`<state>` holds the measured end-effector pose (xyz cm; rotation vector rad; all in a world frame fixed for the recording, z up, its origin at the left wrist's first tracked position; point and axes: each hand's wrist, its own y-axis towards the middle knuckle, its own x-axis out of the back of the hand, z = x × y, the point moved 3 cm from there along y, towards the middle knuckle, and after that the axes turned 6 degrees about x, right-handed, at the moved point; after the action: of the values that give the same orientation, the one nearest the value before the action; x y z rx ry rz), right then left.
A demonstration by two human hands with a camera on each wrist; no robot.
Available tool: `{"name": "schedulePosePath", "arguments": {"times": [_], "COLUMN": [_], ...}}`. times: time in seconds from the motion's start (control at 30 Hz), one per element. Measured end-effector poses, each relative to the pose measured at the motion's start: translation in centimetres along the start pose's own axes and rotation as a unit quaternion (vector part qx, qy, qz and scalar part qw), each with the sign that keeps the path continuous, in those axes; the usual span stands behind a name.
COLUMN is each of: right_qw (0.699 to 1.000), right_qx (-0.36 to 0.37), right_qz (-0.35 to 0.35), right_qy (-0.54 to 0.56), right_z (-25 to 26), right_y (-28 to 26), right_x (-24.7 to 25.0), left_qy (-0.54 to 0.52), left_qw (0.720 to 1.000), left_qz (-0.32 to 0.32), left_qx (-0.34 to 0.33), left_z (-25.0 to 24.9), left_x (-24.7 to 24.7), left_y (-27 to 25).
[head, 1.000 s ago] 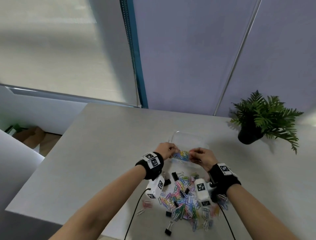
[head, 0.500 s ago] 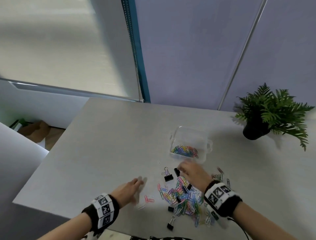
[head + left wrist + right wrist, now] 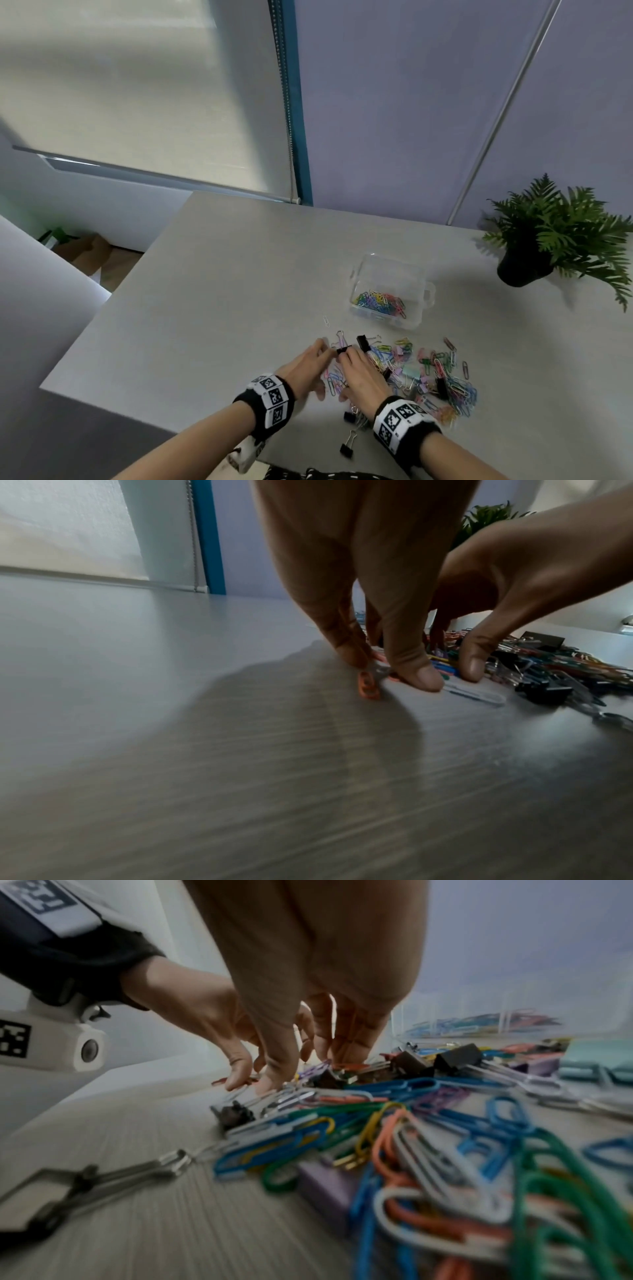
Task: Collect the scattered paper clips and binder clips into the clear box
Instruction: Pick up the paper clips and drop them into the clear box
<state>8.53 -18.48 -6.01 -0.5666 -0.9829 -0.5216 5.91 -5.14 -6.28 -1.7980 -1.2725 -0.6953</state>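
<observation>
The clear box (image 3: pixel 412 274) stands open on the grey table (image 3: pixel 222 291), with coloured paper clips (image 3: pixel 380 301) in its near half. In front of it spreads a pile of coloured paper clips and binder clips (image 3: pixel 431 373). My left hand (image 3: pixel 317 353) and right hand (image 3: pixel 349 359) lie side by side on the pile's left end. Their fingers reach down straight onto the clips. A black binder clip (image 3: pixel 342 349) lies at the fingertips of both. In the left wrist view my fingertips (image 3: pixel 418 674) press the tabletop beside an orange clip (image 3: pixel 368 685). The right wrist view shows straight fingers (image 3: pixel 349 1037) touching the clips.
A potted fern (image 3: pixel 555 240) stands at the back right. Two black binder clips (image 3: pixel 346 448) lie apart near the table's front edge. One white clip (image 3: pixel 326 321) lies alone left of the box. The table's left edge (image 3: pixel 113 291) drops to the floor.
Both hands left the box and came down to the pile. The left hand then swung in from the pile's left and now sits against the right hand.
</observation>
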Motion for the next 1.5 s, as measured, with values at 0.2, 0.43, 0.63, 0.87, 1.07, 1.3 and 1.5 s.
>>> {"name": "schedulePosePath", "arguments": {"times": [0.2,0.43,0.63,0.87,1.07,1.3,1.5], "right_qw": [0.998,0.999,1.000,0.999,0.949,0.836,0.793], "right_qx": [-0.001,0.003,-0.004,0.022,-0.076,-0.176,-0.224], "right_qz": [-0.049,-0.044,-0.020,0.027,-0.050,-0.206,-0.299], "right_qy": [0.027,0.007,-0.022,0.034,0.303,0.478,0.481], "right_z": [-0.3,-0.8,-1.6,-2.6,-4.0,-7.8,-11.6], "right_y": [-0.2,-0.6,-0.2,-0.2,-0.6,-0.6,0.9], "right_x": [-0.6,-1.0,-0.2,0.1,3.6,8.5,10.5], "left_qy": [-0.067,0.025,0.035,0.144,-0.025,-0.168,-0.192], "left_qw": [0.998,0.997,0.989,0.983,0.992,0.979,0.973], "left_qz": [-0.014,0.040,0.105,0.106,0.099,0.060,-0.014], "left_qx": [0.015,0.058,0.100,0.037,0.079,0.096,0.130], "left_z": [-0.6,-1.8,-2.4,-2.7,-2.4,-4.2,-5.8], "left_x": [-1.0,0.1,-0.2,-0.2,3.2,7.2,8.1], "left_y": [0.8,0.2,0.6,1.1,2.5,7.6,12.9]}}
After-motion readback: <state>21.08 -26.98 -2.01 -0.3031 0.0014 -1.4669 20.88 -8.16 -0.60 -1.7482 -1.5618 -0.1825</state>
